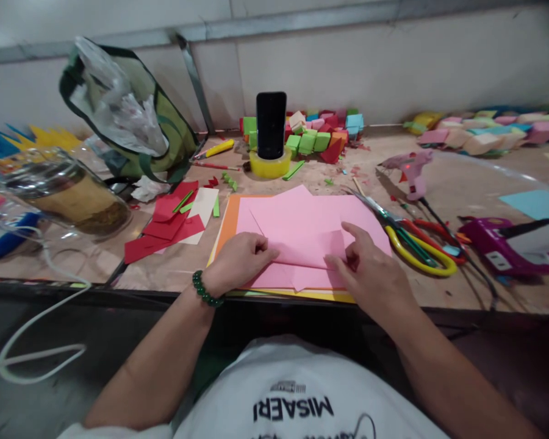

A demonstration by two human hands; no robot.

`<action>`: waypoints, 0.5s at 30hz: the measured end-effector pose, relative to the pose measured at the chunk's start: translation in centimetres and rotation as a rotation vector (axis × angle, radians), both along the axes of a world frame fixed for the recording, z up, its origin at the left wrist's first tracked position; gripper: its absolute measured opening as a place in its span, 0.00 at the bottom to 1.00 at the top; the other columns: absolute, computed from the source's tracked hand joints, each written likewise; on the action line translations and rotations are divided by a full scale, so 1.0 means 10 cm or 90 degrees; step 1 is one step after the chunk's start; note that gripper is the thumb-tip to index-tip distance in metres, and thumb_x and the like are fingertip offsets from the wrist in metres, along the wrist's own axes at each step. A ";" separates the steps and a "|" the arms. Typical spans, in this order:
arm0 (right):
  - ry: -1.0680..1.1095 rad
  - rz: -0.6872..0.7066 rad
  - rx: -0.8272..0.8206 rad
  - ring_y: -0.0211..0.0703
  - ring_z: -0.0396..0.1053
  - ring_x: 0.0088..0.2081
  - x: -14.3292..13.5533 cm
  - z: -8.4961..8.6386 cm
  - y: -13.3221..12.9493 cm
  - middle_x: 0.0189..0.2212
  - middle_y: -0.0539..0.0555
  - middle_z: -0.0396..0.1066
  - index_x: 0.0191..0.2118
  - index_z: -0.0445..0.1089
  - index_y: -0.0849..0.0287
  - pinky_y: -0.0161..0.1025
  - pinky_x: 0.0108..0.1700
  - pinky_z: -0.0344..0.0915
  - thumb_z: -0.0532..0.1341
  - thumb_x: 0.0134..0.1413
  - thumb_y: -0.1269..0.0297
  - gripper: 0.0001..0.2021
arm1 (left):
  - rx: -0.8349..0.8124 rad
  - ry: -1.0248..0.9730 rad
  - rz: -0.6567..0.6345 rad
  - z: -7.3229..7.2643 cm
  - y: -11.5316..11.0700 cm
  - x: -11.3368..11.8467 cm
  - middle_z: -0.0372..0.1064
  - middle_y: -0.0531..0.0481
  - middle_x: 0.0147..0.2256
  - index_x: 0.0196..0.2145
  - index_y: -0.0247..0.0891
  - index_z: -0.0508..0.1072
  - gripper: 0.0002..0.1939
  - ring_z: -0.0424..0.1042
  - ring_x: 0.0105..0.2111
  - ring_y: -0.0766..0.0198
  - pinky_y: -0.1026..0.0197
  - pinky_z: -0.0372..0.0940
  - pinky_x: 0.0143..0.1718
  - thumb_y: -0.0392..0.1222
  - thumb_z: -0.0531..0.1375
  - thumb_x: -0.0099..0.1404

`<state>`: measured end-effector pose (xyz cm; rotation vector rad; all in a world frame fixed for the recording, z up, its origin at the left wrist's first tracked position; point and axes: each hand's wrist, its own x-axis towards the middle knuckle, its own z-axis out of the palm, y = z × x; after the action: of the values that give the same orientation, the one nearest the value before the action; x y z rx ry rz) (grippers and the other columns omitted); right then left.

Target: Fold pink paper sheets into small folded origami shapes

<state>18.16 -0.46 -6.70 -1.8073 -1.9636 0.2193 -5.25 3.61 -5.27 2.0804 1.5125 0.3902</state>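
Observation:
A sheet of pink paper [304, 235], folded over along its near edge, lies on a stack of pink sheets [370, 219] with orange paper [229, 219] beneath. My left hand [238, 257], with a green bead bracelet at the wrist, is closed on the left end of the fold, thumb and finger pinched together. At the right end, my right hand [377, 271] holds the same fold with its thumb on the paper. Its index finger sticks out over the sheet, while the other fingers curl under and are partly hidden.
Yellow-handled scissors [421, 253], a pink glue gun [412, 171] and a purple device [512, 244] lie right. A phone [271, 125] stands in a tape roll [269, 164]. Red paper scraps [169, 222], a glass jar [73, 195] and a green bag [165, 131] are left.

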 end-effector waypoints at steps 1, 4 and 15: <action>-0.006 -0.002 0.001 0.49 0.68 0.29 0.00 0.01 0.01 0.28 0.54 0.71 0.60 0.56 0.60 0.42 0.30 0.61 0.57 0.56 0.57 0.27 | 0.008 0.011 0.004 0.00 0.00 0.01 0.55 0.56 0.18 0.18 0.36 0.62 0.19 0.55 0.21 0.69 0.63 0.47 0.23 0.49 0.55 0.62; 0.012 -0.005 -0.011 0.48 0.68 0.28 0.03 0.03 0.02 0.26 0.53 0.70 0.60 0.56 0.60 0.42 0.30 0.61 0.57 0.56 0.56 0.28 | 0.015 0.025 0.019 0.00 0.00 0.03 0.53 0.56 0.17 0.17 0.37 0.59 0.21 0.54 0.20 0.69 0.63 0.46 0.23 0.51 0.53 0.63; 0.084 0.004 -0.034 0.47 0.67 0.27 0.08 0.01 0.04 0.25 0.51 0.70 0.60 0.56 0.59 0.42 0.30 0.63 0.58 0.54 0.57 0.28 | -0.004 0.007 0.041 0.01 -0.01 0.05 0.54 0.56 0.17 0.17 0.37 0.61 0.22 0.54 0.20 0.69 0.63 0.45 0.23 0.52 0.54 0.62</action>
<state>18.96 -0.09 -6.58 -1.7732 -1.8881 0.3866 -4.76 3.54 -5.13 2.0352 1.5888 0.3977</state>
